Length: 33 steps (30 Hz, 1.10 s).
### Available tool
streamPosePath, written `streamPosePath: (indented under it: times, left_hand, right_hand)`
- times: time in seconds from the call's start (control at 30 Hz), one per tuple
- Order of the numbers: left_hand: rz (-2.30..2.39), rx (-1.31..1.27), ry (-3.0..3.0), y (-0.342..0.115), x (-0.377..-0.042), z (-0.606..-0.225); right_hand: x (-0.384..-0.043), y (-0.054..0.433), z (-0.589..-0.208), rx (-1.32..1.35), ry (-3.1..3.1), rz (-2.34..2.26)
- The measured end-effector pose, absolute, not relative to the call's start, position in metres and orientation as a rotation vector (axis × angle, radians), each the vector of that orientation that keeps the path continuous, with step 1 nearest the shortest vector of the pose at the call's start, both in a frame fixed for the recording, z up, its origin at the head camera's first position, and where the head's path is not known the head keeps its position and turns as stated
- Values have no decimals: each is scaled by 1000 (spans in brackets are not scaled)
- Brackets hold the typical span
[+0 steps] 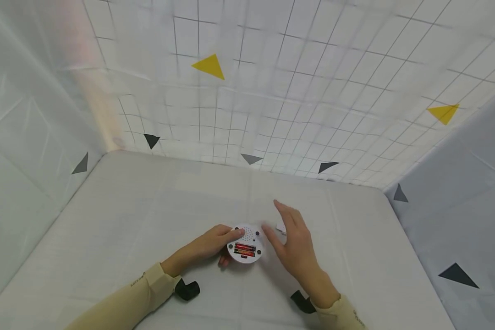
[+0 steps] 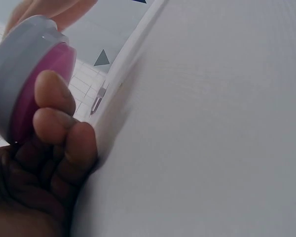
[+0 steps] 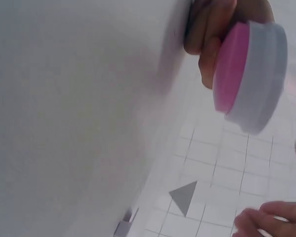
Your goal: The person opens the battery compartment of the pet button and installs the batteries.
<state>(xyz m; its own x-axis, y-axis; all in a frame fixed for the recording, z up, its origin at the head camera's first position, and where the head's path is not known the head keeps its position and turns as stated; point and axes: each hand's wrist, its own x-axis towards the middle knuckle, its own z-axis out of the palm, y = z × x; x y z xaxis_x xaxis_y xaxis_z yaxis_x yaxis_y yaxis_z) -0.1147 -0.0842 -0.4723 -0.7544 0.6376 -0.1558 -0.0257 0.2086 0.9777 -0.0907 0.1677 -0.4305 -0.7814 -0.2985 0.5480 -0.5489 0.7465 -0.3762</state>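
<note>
In the head view my left hand [image 1: 209, 243] grips a round white device [image 1: 249, 234] by its left side. My thumb lies on the speaker holes, and fingers curl beneath. The side facing up has small dark feet and an uncovered battery compartment with two red batteries [image 1: 245, 250] in it. From the left wrist, the device's other face [image 2: 25, 106] shows pink, with fingertips against it. My right hand [image 1: 295, 247] hovers just right of the device, thumb and fingers spread, holding nothing. Beyond it a small white piece [image 1: 280, 228] lies on the table, partly hidden by that hand.
A white-covered table [image 1: 181, 192] spreads under both hands. White sheets enclose it: a gridded back wall [image 1: 272, 91] with yellow and dark triangles, and plain walls left [image 1: 20, 137] and right [image 1: 458, 206]. Dark wrist mounts [image 1: 187, 290] sit by both cuffs.
</note>
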Motion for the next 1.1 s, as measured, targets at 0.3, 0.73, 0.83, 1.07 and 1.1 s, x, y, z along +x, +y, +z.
streamPosePath:
  times: [0.3,0.73,0.83,1.07,1.1]
  left_hand:
    - [1575,535,1960,-83,-115,-473]
    - [1566,537,1969,-83,-116,-474]
    - [1564,534,1971,-83,-116,-475]
    - [1547,528,1983,-84,-115,-474]
    - [1546,530,1985,-84,-115,-474]
  right_hand:
    - [-100,177,-432,495,-2633,684]
    - [-111,190,-439,281,-2808,557]
    - [-112,194,-440,237,-2836,548]
    - [-117,202,-446,125,-2975,549]
    - [-118,203,-448,110,-3000,547]
